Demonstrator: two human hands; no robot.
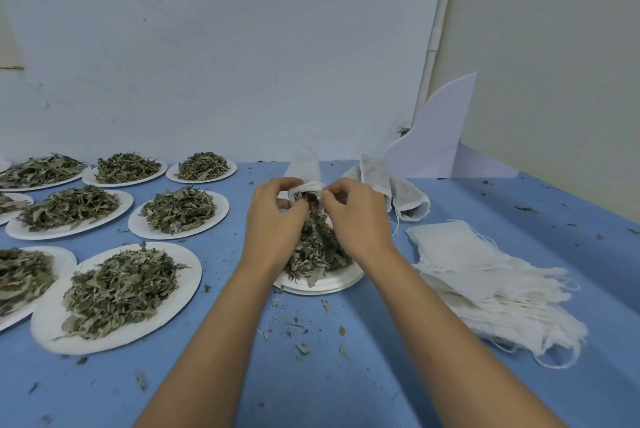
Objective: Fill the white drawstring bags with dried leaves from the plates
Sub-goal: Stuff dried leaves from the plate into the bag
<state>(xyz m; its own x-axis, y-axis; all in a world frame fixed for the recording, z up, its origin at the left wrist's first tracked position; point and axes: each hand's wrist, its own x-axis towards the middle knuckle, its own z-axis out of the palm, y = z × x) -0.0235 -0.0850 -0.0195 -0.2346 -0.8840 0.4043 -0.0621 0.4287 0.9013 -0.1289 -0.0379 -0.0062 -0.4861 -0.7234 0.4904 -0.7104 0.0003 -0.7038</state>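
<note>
- Two hands meet at the mouth of one white drawstring bag (306, 168). The left hand (273, 216) curls fingers and thumb round the rim on its side. The right hand (353, 216) pinches the opposite edge of the rim between thumb and fingertips.
- Between the two grips the bag's mouth faces down and toward the person, with leaves showing in it. The bag's closed end sticks up just beyond the knuckles.
- Directly beneath the grip lies a plate (322, 284) with a heap of dried leaves (315, 247). The heap reaches up to the bag's mouth, and both wrists pass over it.
- Just beyond the right hand, two further bags (405, 192) lean together; one shows leaves at its opening.
- Outward from the right forearm, a stack of flat empty bags (485, 275) lies on the blue table (311, 386).
- Outward from the left hand, more heaped plates (45, 320) sit in rows, well apart from the grip.
- Loose leaf crumbs (301, 348) lie scattered on the table between the forearms.
</note>
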